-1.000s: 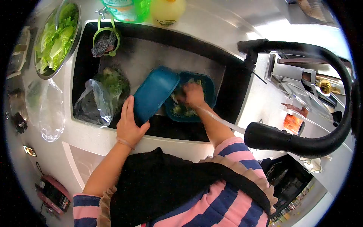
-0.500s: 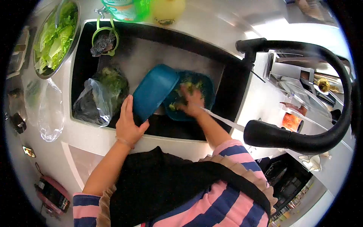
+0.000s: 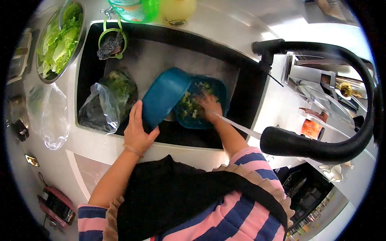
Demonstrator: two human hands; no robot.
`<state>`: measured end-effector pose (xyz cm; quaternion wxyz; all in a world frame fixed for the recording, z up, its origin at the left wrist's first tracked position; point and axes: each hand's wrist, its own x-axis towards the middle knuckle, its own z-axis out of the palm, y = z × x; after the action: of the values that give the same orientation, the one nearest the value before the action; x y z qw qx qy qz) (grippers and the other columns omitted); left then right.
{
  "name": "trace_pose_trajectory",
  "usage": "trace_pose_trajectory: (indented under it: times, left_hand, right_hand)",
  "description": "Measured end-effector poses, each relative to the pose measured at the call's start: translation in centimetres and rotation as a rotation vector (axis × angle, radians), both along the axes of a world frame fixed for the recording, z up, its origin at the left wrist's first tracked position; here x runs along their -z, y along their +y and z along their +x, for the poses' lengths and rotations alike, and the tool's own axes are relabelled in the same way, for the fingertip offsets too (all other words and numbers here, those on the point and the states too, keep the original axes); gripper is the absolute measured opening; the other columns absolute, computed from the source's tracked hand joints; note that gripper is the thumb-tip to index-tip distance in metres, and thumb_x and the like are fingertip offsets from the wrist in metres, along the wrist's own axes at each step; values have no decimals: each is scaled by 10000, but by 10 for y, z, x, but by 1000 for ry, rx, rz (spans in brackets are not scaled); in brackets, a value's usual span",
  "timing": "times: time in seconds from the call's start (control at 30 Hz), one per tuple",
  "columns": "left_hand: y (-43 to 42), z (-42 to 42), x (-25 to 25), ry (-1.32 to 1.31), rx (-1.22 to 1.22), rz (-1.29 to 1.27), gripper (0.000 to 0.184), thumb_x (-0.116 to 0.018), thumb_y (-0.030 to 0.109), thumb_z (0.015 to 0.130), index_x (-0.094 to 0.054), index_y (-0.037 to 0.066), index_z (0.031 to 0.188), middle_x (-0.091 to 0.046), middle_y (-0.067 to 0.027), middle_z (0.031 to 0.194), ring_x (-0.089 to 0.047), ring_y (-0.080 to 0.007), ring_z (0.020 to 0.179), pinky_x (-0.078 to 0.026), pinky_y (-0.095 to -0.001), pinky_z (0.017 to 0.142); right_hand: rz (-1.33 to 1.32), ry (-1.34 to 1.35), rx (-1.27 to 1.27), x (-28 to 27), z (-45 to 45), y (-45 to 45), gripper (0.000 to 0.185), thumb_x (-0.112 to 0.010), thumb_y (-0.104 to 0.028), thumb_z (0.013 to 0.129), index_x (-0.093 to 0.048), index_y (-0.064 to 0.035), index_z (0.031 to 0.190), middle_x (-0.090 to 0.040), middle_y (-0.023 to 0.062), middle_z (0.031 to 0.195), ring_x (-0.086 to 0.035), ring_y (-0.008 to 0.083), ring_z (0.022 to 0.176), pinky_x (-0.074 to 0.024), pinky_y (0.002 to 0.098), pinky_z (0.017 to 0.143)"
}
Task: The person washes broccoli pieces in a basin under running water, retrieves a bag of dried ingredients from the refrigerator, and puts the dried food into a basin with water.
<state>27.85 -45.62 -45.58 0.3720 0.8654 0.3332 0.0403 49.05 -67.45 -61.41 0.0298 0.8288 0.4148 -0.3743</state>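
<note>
Nearest you, at the bottom centre of the frame, your black apron (image 3: 161, 201) lies over a striped top (image 3: 225, 221). Just above it, left of centre, your left hand (image 3: 138, 130) is closed on the end of a blue bowl (image 3: 167, 96), thumb below and fingers along its left edge, holding it tilted at the middle of the frame. Right of centre, your right hand (image 3: 211, 108) is inside a second blue container (image 3: 195, 123), among green pieces (image 3: 191, 102); its fingers are blurred and partly hidden, so you cannot tell how far they are open or whether they have hold of any. From the black faucet (image 3: 283, 142) on the right, a water stream (image 3: 237, 126) reaches your right wrist. Farther left in the sink (image 3: 181, 52) sits a clear plastic bag (image 3: 102, 112) beside dark greens (image 3: 120, 88). Beyond, at upper left, a green holder (image 3: 125, 42) carries a scouring pad (image 3: 110, 46), and lettuce (image 3: 60, 44) fills a metal bowl (image 3: 83, 24). Along the top edge, a green bottle (image 3: 148, 10) stands on the surface (image 3: 225, 20).
</note>
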Motion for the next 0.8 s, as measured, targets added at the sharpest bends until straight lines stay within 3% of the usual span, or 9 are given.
trace_pose_trajectory:
  times: [0.13,0.27,0.33,0.43,0.5,0.6,0.67,0.73,0.8]
  left_hand:
    - [0,-1,3,-56,24,40,888,-697,175,606,-259,75,1371,-362,-161,1350,-414,-337,1201,-422,-373,929]
    - [1,-2,3,-43,27,38,895,-698,172,603,-252,70,1372,-363,-166,1348,-416,-338,1199,-424,-375,927]
    - [1,-2,2,-54,26,33,895,-697,171,605,-250,69,1373,-364,-168,1347,-419,-340,1196,-423,-376,927]
    - [1,0,-2,-27,26,3,838,-669,152,665,-234,59,1375,-369,-182,1341,-414,-346,1206,-395,-371,963]
    - [1,-1,-1,-46,32,10,835,-665,156,666,-235,61,1376,-374,-186,1337,-416,-346,1204,-395,-371,963]
    - [1,0,-4,-48,26,-9,835,-664,148,663,-237,61,1376,-380,-191,1330,-419,-349,1200,-396,-371,961]
    - [0,-1,-1,-55,31,8,835,-665,146,663,-238,61,1376,-380,-192,1329,-420,-349,1199,-396,-369,961]
    - [2,-1,1,-60,35,27,836,-666,144,662,-239,61,1376,-381,-193,1328,-422,-349,1197,-396,-368,961]
    - [0,-2,1,-64,29,17,882,-693,168,624,-241,76,1376,-375,-175,1337,-427,-351,1185,-420,-379,927]
  right_hand:
    - [279,-206,269,-15,-28,19,712,-667,-349,744,-317,-324,1363,-215,96,1446,-293,431,1256,-332,609,929]
    - [12,-66,-213,-29,-13,10,613,-620,-209,754,-397,-265,1323,-291,155,1383,-298,411,1254,-391,573,893]
    - [25,-47,161,-2,4,-1,596,-598,-117,740,-419,-206,1301,-321,155,1358,-321,386,1238,-421,563,857]
    - [115,-128,344,-26,1,20,614,-682,-217,690,-461,-169,1261,-327,148,1363,-353,359,1218,-359,528,949]
    - [282,-439,42,-45,-16,35,582,-689,-240,687,-489,-171,1229,-370,159,1329,-392,358,1177,-293,519,1003]
    - [322,-152,-233,-25,-34,31,518,-651,-298,718,-512,-150,1194,-397,158,1306,-353,365,1206,-167,532,1059]
    - [256,-173,-311,-17,-36,31,463,-650,-297,721,-546,-151,1148,-418,162,1289,-392,364,1177,-289,497,1013]
    - [0,45,-95,-14,-24,41,442,-649,-308,733,-551,-156,1136,-414,168,1297,-447,363,1128,-411,449,907]
    - [81,-39,85,30,-20,33,398,-640,-288,748,-562,-149,1113,-531,171,1160,-541,353,1003,-475,426,777]
